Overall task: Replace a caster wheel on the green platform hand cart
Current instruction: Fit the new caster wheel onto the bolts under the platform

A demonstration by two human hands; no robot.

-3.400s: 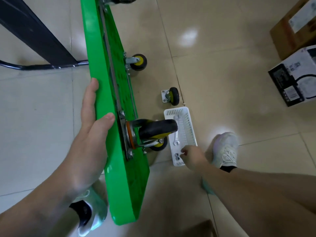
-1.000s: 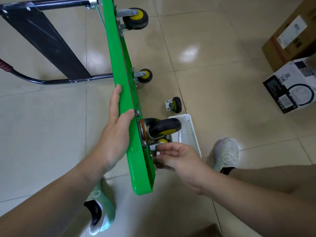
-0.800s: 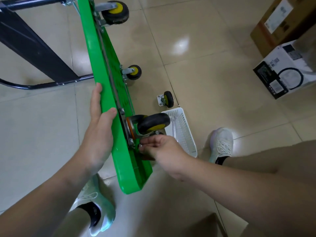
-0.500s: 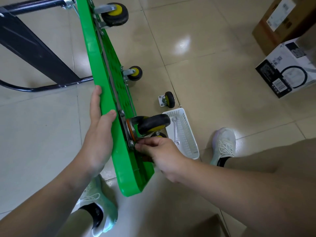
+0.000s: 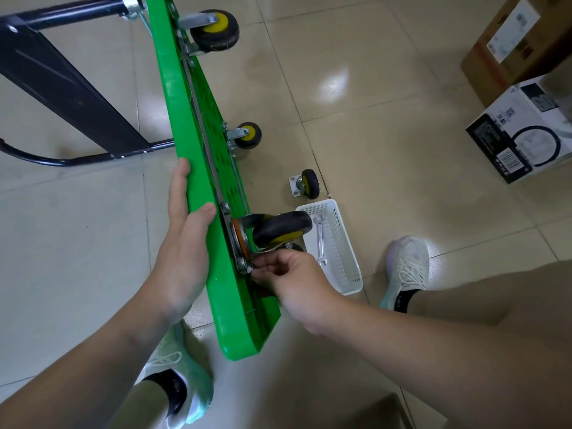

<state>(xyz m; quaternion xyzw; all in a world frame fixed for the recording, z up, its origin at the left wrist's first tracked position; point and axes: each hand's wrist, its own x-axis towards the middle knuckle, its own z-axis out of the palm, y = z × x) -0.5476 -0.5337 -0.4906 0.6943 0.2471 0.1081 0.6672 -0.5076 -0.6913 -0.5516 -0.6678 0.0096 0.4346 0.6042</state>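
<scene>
The green cart [image 5: 198, 168] stands tipped on its long edge on the tiled floor, underside facing right. The left hand [image 5: 182, 252] steadies it from above, fingers straight along the deck and thumb hooked over the rim, so the edge is clasped between them. A black-and-yellow caster [image 5: 281, 229] sits on its metal plate against the underside near the cart's near end. The right hand [image 5: 291, 280] is curled at the plate's lower corner, its fingertips [image 5: 258, 270] pinching what looks like a nut [image 5: 248, 269] on a bolt there. A loose caster [image 5: 305, 184] lies on the floor just beyond a white basket [image 5: 340, 252], and a wrench [image 5: 321, 239] rests inside the basket. By my reading the swap is well along: one wheel is off and its replacement is in place, with the fasteners being started by hand. The remaining nuts, which I cannot count from here, the tightening with the wrench and setting the cart back on its wheels seem left to do.
</scene>
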